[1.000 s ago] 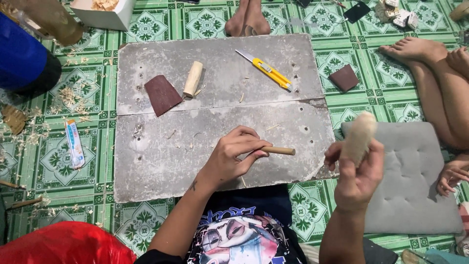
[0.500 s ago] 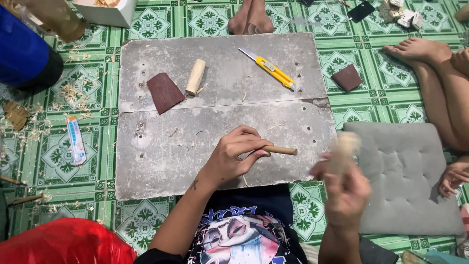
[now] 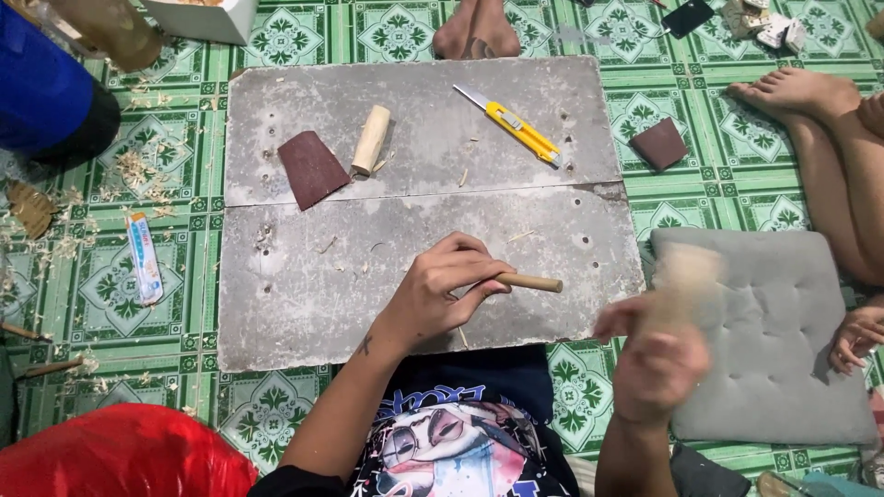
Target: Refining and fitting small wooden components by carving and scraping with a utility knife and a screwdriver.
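Carving looks paused between cuts: the left hand (image 3: 440,293) clamps a wooden-handled tool (image 3: 531,283) on the grey board (image 3: 304,294), the blurred right hand (image 3: 656,364) grips a pale wood piece (image 3: 686,276) nearby, needing steadying next.

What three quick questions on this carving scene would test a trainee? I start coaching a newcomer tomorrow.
1. True or false: the left hand grips a wooden-handled tool.
2. Which lies nearest the yellow utility knife on the grey board? A) pale wood piece B) small tube C) grey cushion
3. What does the right hand hold?

Key: 1 true; 2 A; 3 a pale lump, probably wood, too blurred to be certain.
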